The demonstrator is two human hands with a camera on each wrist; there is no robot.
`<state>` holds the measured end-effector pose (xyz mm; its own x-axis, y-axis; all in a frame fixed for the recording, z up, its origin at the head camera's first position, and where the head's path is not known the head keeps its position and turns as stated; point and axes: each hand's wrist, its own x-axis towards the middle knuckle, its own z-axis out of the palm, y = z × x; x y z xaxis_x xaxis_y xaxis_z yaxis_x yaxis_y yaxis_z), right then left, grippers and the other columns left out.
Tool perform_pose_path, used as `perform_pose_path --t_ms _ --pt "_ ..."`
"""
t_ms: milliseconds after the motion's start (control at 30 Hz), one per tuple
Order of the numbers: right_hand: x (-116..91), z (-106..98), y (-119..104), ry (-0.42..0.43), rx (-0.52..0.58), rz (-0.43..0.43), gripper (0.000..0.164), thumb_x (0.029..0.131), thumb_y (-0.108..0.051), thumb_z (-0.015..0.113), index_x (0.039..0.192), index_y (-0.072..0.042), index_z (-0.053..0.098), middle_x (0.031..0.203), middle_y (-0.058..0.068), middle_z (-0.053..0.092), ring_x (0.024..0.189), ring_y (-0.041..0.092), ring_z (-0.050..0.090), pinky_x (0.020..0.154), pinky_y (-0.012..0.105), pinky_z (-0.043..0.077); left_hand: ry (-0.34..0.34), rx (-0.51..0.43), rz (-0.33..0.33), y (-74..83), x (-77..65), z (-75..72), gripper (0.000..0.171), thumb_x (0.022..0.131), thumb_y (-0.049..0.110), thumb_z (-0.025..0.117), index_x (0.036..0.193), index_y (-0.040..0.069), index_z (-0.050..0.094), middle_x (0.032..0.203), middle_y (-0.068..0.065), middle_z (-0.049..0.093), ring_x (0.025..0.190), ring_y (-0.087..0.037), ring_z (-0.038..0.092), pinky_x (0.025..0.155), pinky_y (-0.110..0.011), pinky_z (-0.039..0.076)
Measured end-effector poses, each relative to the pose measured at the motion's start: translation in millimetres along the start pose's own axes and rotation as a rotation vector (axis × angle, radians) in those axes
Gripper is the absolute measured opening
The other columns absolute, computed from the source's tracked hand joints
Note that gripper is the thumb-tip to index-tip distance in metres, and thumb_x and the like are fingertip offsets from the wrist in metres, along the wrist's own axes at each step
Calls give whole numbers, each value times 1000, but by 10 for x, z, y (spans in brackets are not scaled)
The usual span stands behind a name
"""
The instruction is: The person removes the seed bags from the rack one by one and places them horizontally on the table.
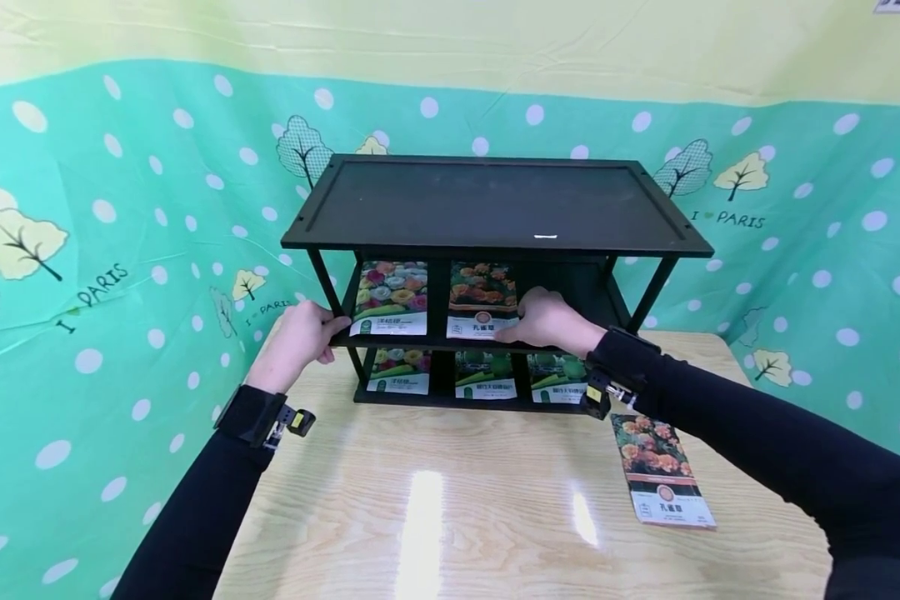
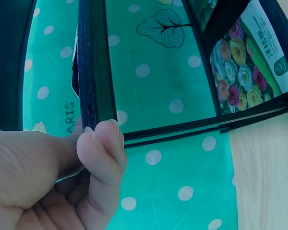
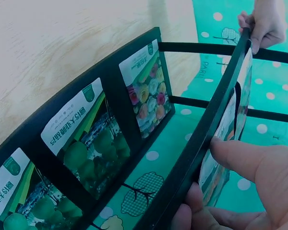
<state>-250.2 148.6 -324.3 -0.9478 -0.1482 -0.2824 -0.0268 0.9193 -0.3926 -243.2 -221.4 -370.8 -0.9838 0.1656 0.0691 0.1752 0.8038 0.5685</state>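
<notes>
A black tiered shelf rack (image 1: 495, 204) stands at the back of the table. My left hand (image 1: 296, 337) grips the left front corner of its middle shelf, thumb and fingers on either side of the board (image 2: 89, 72) in the left wrist view. On that shelf lie a mixed-flower seed packet (image 1: 390, 298) at left and an orange marigold seed packet (image 1: 482, 292) in the middle. My right hand (image 1: 551, 323) pinches the marigold packet's lower right corner against the shelf edge. The right wrist view shows that thumb above and curled fingers (image 3: 197, 196) below the edge.
The bottom shelf holds another flower packet (image 1: 399, 371) and two green vegetable packets, one central (image 1: 485, 375) and one at right (image 1: 557, 379). A second marigold packet (image 1: 663, 471) lies on the wooden table (image 1: 330, 500), below my right forearm. A green dotted cloth (image 1: 157, 292) hangs behind.
</notes>
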Motion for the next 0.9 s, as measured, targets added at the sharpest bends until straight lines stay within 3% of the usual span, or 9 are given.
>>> perform_pose_path --t_ms 233,400,600,700,900 --pt "59 -46 -1 10 -21 13 51 92 -25 77 54 -17 44 55 -6 30 46 11 27 48 26 26 15 -3 18 -25 9 31 38 107 22 59 84 -1 77 52 -4 63 47 -14 64 51 -32 50" --pt "79 -60 28 27 -5 15 39 91 -18 75 56 -12 59 54 -5 35 46 12 31 48 26 27 16 -4 19 -24 6 27 38 107 22 58 83 -1 77 51 -3 63 47 -16 65 50 -32 50" --pt "90 -60 75 59 48 15 23 94 -13 69 74 -7 78 69 3 66 54 14 47 51 25 32 13 -7 23 -25 3 26 39 107 21 59 81 -2 77 51 -4 63 47 -17 65 51 -31 52" --pt "65 -64 105 76 83 16 24 95 -11 65 78 -5 81 77 6 75 57 15 53 53 25 34 10 -8 16 -21 10 34 39 107 22 59 81 0 77 52 -4 63 47 -17 65 51 -31 52" --pt "17 -74 181 85 186 -19 21 96 -10 65 84 -1 80 80 7 77 66 15 67 59 23 46 16 -4 18 -9 11 33 39 107 21 59 79 0 77 52 -5 63 47 -16 65 49 -31 51"
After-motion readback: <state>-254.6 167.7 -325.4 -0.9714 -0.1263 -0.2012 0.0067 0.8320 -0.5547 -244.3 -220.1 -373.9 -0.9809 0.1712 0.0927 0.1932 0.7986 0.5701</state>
